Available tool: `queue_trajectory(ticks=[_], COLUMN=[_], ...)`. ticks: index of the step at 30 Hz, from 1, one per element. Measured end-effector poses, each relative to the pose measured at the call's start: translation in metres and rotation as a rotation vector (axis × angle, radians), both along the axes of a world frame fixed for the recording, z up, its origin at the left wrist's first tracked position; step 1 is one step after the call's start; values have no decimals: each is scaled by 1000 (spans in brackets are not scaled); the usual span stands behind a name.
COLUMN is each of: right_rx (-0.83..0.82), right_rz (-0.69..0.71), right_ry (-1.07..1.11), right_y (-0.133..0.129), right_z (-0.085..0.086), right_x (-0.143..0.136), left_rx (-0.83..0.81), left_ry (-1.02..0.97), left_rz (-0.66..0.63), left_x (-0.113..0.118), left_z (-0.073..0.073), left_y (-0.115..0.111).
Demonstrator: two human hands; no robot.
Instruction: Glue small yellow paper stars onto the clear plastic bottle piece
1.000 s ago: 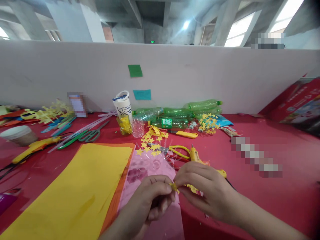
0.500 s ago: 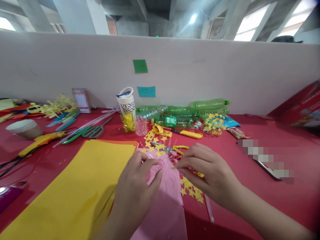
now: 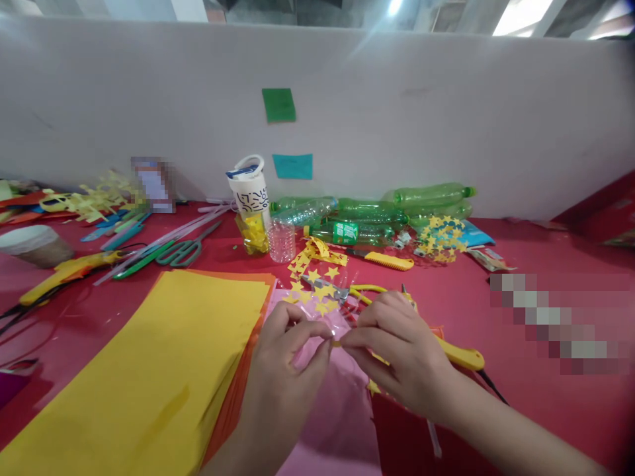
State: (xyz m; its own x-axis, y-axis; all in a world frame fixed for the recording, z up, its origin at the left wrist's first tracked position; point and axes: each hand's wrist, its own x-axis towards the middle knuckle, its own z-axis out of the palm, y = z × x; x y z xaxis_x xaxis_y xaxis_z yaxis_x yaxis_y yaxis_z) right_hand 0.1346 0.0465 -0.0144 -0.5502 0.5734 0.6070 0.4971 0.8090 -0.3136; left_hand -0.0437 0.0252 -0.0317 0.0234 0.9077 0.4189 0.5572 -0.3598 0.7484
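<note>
My right hand [image 3: 397, 350] pinches a small yellow paper piece [image 3: 337, 344], seen nearly edge-on between the two hands. My left hand [image 3: 292, 357] has thumb and forefinger pressed together at the piece's other side; whatever they hold is too small to make out. Both hands hover over a pink sheet [image 3: 332, 423]. Yellow paper stars [image 3: 325, 291] lie just beyond the fingertips, beside yellow-handled pliers [image 3: 342, 293]. One more star [image 3: 374, 387] shows under my right hand, which hides others.
Yellow sheets [image 3: 149, 370] lie at left, with scissors [image 3: 186, 251] and a glue gun [image 3: 64, 274] behind. Green bottles [image 3: 367, 231], a cutter knife [image 3: 389, 260] and a white tumbler [image 3: 251, 192] line the wall. Another yellow tool [image 3: 461, 355] with a black cord sits right.
My fingertips have come closer together around the yellow piece. The view has tilted down. The yellow corded tool now shows beyond my right hand, which covers more of the stars there.
</note>
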Motion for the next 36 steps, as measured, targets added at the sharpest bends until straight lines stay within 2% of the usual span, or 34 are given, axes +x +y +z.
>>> queue_trajectory(ticks=[5,11,16,18,23,32,36], right_rx=[225,263,332,347,295,179,59], right_rz=[6,-21,63,57,-9,-81,-84], right_ry=[-73,-34,-73,-88,-91,-12,-5], right_y=[0,-3,-5,-5,-6,-3,-3], right_z=[-13,-12,-8,-10,-17,-7,-5], right_x=[5,6,8,9,12,-2,-4], left_rx=[118,227,282,293,308,311,265], left_ry=[45,96,105,103,105,105,96], left_rz=[-49,-93,-101,-97,-90,-99,-110], left_x=[1,1,2,2,2,3,3], left_z=[-3,-9,-12,-13,-13,-11,-10], left_y=[-2,-4,-8,-8,-7,-6,-7])
